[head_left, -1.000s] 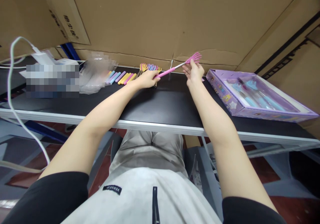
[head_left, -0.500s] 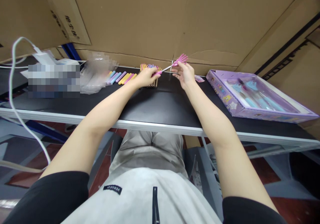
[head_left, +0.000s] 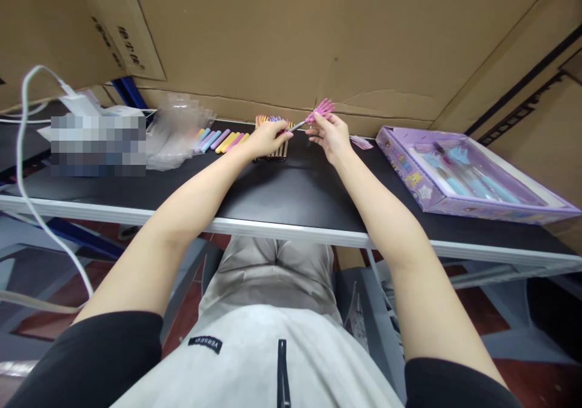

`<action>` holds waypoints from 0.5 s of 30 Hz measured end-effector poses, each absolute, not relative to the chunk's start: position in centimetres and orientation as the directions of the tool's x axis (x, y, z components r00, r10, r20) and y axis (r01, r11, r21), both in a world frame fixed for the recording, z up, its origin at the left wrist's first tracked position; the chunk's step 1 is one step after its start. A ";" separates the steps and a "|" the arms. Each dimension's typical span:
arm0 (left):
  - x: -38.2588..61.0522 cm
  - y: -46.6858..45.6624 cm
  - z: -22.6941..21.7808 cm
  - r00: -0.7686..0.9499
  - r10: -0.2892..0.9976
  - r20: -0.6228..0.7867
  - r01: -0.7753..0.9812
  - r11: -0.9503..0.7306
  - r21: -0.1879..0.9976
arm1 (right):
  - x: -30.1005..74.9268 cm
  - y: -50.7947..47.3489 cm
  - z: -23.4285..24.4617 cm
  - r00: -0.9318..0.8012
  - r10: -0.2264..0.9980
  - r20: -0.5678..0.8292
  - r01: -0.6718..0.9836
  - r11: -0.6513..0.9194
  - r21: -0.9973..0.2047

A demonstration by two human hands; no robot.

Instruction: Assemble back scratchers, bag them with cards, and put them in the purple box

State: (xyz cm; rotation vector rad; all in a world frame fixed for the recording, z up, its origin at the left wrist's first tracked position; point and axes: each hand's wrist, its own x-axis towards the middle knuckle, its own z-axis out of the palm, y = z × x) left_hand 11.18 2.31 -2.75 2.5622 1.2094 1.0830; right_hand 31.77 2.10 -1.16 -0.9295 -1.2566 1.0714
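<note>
A pink back scratcher (head_left: 322,108) with a hand-shaped head and a ridged metal rod is held slantwise between my hands, above the far part of the table. My left hand (head_left: 269,138) is closed around its lower end, so the grip there is mostly hidden. At the upper end, the fingers of my right hand (head_left: 335,136) pinch the base of the pink head. Under and behind my left hand lies a row of metal rods (head_left: 282,151) with yellow, purple and pink heads. Coloured handles (head_left: 221,140) in blue, purple, yellow and pink lie to its left.
Clear plastic bags (head_left: 169,135) are heaped at the left, beside a blurred-out item and a white cable (head_left: 22,147). A purple box (head_left: 425,196) with blue back scratchers stands at the right. A small pink packet (head_left: 361,143) lies near my right hand. Cardboard (head_left: 282,44) walls the back.
My right hand and the pink head have moved slightly left, toward my left hand. Less metal rod shows between the hands, and the pink part at my left hand is less visible.
</note>
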 end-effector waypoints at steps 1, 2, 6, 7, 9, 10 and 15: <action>11.2 2.3 -2.7 0.430 0.711 0.557 0.631 -0.677 0.378 | 31.8 2.1 -1.2 0.009 0.963 0.270 -0.100 0.270 -0.958; 11.2 2.3 -2.6 0.430 0.713 0.554 0.630 -0.677 0.381 | 31.8 2.2 -1.3 0.021 0.960 0.279 -0.093 0.279 -0.956; 11.1 2.3 -2.4 0.427 0.727 0.538 0.634 -0.665 0.395 | 32.0 2.5 -1.4 0.053 0.950 0.308 -0.061 0.311 -0.948; 11.1 2.2 -2.3 0.427 0.731 0.533 0.634 -0.662 0.399 | 32.0 2.5 -1.4 0.058 0.950 0.307 -0.056 0.310 -0.949; 11.0 2.1 -2.2 0.426 0.739 0.522 0.635 -0.655 0.409 | 32.0 2.6 -1.4 0.070 0.953 0.295 -0.056 0.299 -0.953; 11.0 2.1 -2.2 0.424 0.744 0.517 0.635 -0.651 0.416 | 32.1 2.6 -1.4 0.078 0.955 0.287 -0.059 0.292 -0.955; 10.8 2.1 -2.1 0.425 0.761 0.491 0.631 -0.638 0.442 | 32.3 2.9 -1.4 0.088 0.955 0.285 -0.070 0.291 -0.954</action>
